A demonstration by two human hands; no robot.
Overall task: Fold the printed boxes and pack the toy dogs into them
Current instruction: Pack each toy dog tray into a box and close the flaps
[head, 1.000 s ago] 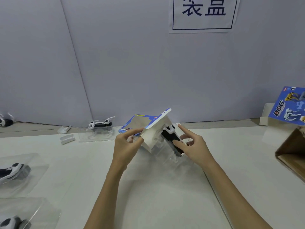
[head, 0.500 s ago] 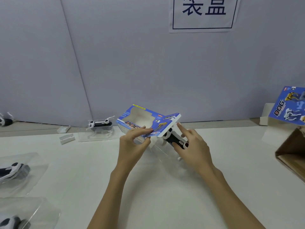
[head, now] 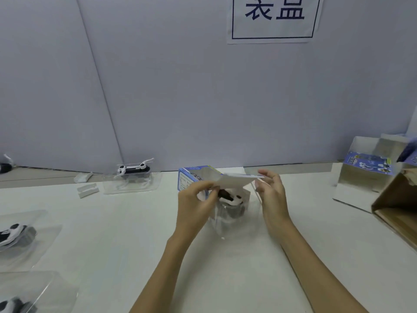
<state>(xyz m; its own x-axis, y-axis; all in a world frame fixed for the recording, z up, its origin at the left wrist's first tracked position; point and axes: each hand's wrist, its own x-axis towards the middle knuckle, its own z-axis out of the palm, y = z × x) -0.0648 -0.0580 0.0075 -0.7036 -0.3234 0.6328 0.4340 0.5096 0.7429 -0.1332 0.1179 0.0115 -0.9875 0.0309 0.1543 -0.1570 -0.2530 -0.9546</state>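
At mid-table, the left hand [head: 195, 201] pinches a flap of the blue printed box [head: 203, 179], held over a clear tray [head: 234, 213] containing a black-and-white toy dog [head: 229, 196]. The right hand [head: 272, 195], fingers curled, grips the flap's other end. More dogs sit in trays: one behind [head: 133, 170], two at left [head: 13, 233].

A white worktop [head: 112, 256] carries clear blister trays [head: 132, 182] with toy dogs [head: 133, 169] at the back and left. Small white inserts [head: 87, 191] lie near the back tray; flat printed boxes [head: 365, 175] and a brown carton [head: 397, 206] sit at right.
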